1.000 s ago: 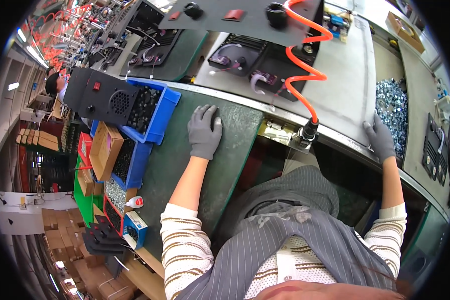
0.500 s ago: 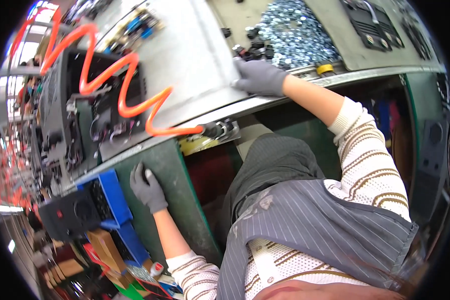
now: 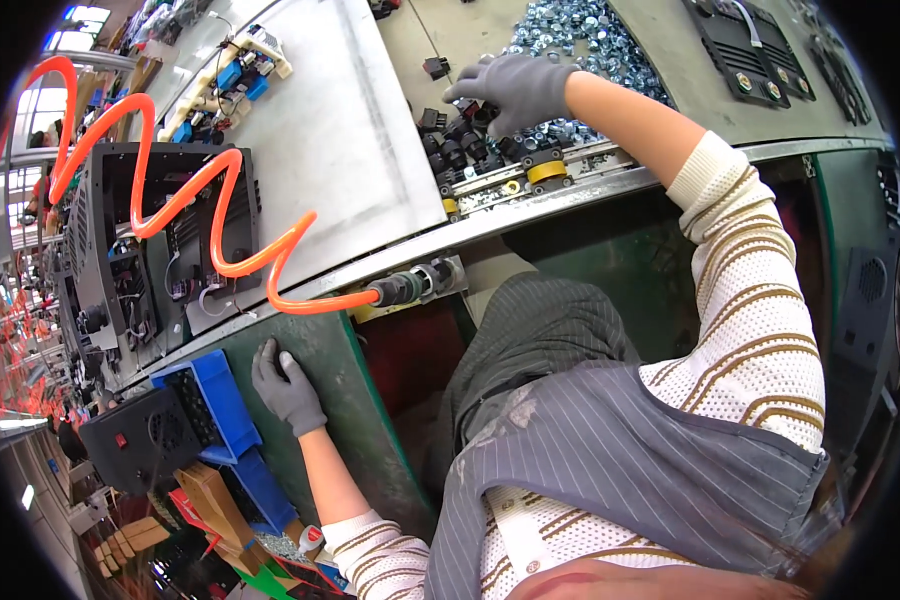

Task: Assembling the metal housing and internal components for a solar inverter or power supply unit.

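Observation:
My right hand point(image 3: 522, 92), in a grey glove, is over the far worktop with its fingers apart and pointing left. Beneath and beside it lie several small black plastic parts point(image 3: 460, 140). A heap of shiny bluish metal nuts or caps point(image 3: 595, 40) spreads just beyond it. I see nothing between its fingers, though its palm side is hidden. My left hand point(image 3: 288, 388), gloved alike, rests palm down on a dark green surface point(image 3: 345, 400), fingers loosely spread and holding nothing. Blue bins point(image 3: 228, 400) stand just left of it.
An orange coiled hose point(image 3: 225, 220) crosses the pale metal sheet point(image 3: 325, 130) to a black coupling point(image 3: 405, 288) at the bench edge. A black casing point(image 3: 120, 240) stands left. A rail with yellow rollers point(image 3: 546, 172) runs below my right hand. Black panels point(image 3: 745, 55) lie far right.
My right hand has moved off the pale sheet's edge, farther away over the black parts. More of those parts now show. My left hand stays on the green surface, while the view has shifted slightly.

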The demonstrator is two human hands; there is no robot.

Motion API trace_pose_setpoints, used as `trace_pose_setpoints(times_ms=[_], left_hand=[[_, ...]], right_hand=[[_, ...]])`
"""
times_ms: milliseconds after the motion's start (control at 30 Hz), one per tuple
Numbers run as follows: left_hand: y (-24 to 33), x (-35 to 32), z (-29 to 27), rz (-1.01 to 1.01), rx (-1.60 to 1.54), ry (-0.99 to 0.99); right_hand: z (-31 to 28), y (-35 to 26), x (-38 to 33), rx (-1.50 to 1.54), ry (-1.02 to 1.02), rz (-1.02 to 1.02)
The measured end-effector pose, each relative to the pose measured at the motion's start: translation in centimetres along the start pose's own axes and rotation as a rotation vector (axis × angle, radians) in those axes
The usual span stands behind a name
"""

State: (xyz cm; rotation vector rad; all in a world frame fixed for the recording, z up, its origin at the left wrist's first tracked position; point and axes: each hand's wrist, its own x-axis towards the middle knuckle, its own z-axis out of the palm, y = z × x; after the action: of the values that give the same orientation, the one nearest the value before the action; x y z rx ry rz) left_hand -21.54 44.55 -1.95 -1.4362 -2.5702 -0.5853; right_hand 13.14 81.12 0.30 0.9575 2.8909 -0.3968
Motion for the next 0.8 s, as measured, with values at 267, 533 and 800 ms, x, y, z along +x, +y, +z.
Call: trace_pose_setpoints(times_ms=[267,533,800], left_hand=[[-0.1,0.1,0.1,-0.016,-0.011,-0.009],[-0.5,0.1,0.2,-0.023,-0.042,0.009],[-0.5,0.3,0.2,-0.045,-0.039,0.009]], right_hand=[[1.9,0.6,3.9,0.03,-0.206,0.037],[1.6,2.1,4.6,0.205,-0.278,0.0],[2.6,6.5,6.2,0.929,-0.046,0.151]])
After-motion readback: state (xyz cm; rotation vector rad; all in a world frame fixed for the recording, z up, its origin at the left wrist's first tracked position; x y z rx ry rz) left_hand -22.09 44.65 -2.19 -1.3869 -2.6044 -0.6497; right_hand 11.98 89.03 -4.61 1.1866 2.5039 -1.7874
